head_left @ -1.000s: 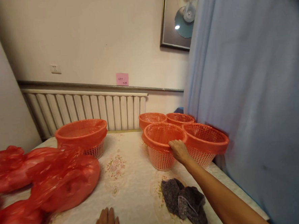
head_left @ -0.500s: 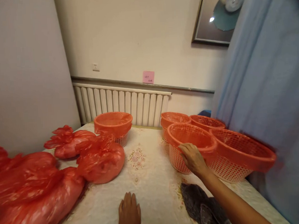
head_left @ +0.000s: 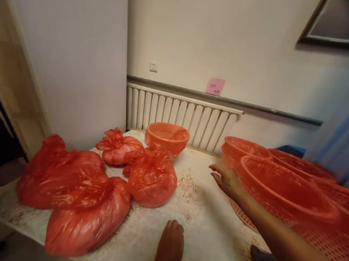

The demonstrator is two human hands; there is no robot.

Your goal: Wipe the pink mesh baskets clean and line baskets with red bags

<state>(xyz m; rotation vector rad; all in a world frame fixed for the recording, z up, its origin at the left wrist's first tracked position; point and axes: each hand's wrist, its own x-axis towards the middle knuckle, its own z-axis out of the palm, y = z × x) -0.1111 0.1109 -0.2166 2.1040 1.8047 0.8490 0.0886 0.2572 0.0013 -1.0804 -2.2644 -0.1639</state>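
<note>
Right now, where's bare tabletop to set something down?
Middle strip of tablecloth: red bags on its left, baskets on its right, left hand at the near end. The right hand is over its right side. Crowded: bags bunched on the left, baskets packed on the right.

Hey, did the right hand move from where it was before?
Yes. The right hand has moved left, away from the front basket and closer to the printed flowers.
</note>
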